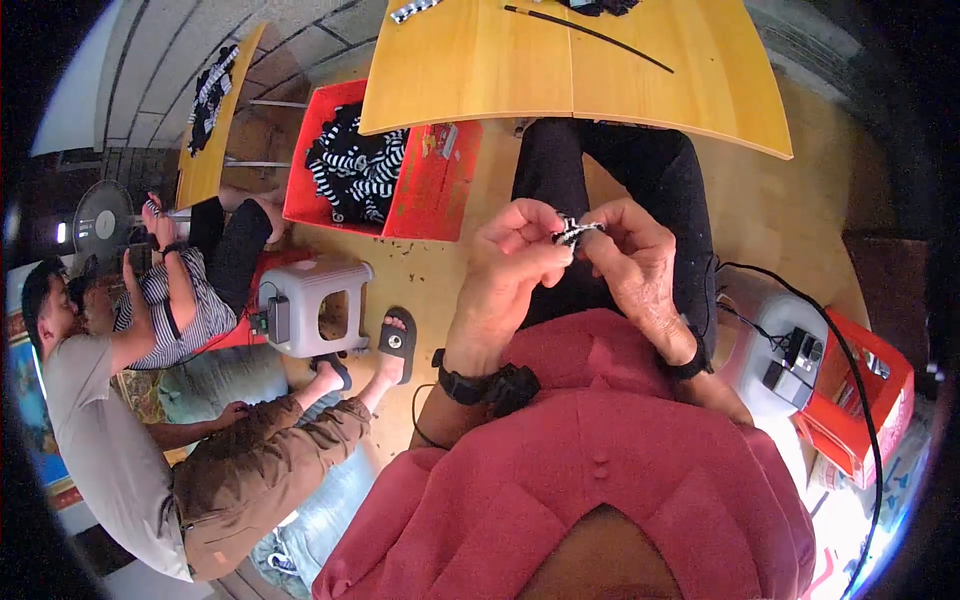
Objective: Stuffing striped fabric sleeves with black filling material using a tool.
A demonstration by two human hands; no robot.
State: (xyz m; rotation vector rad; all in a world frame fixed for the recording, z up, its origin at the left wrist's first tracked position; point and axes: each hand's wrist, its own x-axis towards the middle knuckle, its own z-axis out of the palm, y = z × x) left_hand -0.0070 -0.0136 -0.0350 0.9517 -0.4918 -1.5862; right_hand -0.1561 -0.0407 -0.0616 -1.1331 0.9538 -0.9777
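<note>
Over my lap, my left hand [515, 265] and my right hand [635, 260] are close together, fingers bent and pinching. Between their fingertips is a small black-and-white striped knitted piece [577, 232], gripped from both sides. The fingers cover much of it, so its full shape is hidden. Ahead of my hands, on the yellow wooden table [470, 75], lie a thin dark rod [600, 40], a black-and-white strip [414, 11] and part of a dark fabric heap [598, 5].
Left of my knees, a red box [400, 195] holds many striped knitted pieces [350, 165]. A grey plastic stool [315, 300] stands nearer. Two people [110, 420] sit at the left, one beside another table [215, 150]. At my right are another stool [750, 350], a black cable [850, 370] and a red container [870, 400].
</note>
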